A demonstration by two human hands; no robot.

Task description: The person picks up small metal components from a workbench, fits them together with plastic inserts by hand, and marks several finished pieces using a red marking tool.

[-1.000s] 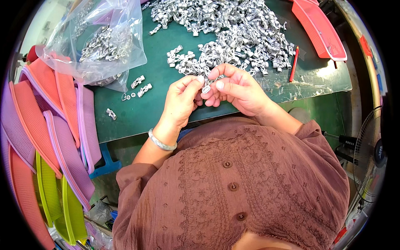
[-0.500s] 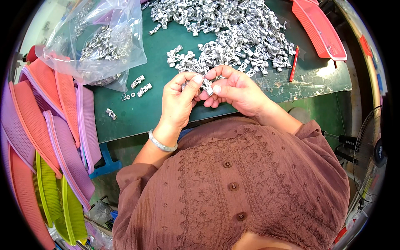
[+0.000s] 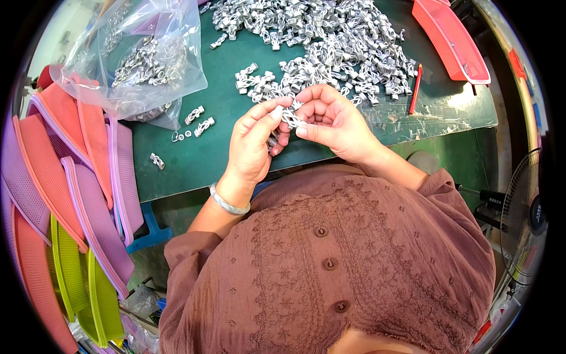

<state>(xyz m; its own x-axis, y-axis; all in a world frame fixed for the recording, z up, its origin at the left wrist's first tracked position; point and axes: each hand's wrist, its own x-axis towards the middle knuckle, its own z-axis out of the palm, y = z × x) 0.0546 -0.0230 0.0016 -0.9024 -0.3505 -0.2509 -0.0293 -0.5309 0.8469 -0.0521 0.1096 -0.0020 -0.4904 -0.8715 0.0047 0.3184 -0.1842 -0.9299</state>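
Between my two hands is a small silver metal part with open loops point(image 3: 290, 120). My left hand point(image 3: 250, 144), with a bracelet at its wrist, pinches it by thumb and forefinger. Another dark metal piece point(image 3: 272, 140) shows under the curled left fingers. My right hand point(image 3: 345, 130) is closed from the other side, its thumb tip against the looped part; its other fingers are bent. Just beyond the hands spreads a big heap of similar silver parts point(image 3: 336, 50) on the green tabletop point(image 3: 218, 159).
A clear plastic bag point(image 3: 188, 68) of metal pieces sits at the left, with loose parts point(image 3: 204, 127) and small rings point(image 3: 181, 136) nearby. Stacked coloured baskets point(image 3: 97, 215) line the left. At the right are a red pencil point(image 3: 416, 88), a pink basket point(image 3: 451, 41) and a fan point(image 3: 522, 215).
The looped part has turned between my fingers and more of it shows. My right fingers have shifted and curled, the thumb moving slightly lower. The heap looks unchanged.
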